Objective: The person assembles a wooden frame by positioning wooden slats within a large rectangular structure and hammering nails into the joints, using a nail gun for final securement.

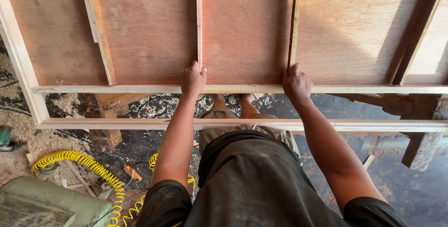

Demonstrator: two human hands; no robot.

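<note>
Both hands on two wooden strips over plywood.
Left hand (193,78) closed around the near end of one strip (199,19); right hand (296,83) grips the other strip (294,19), plywood (245,35) between.

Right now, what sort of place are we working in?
Most likely a woodworking shop. The left hand and right hand rest on a plywood panel with wooden battens; sawdust and a coiled yellow air hose lie on the floor.
</note>
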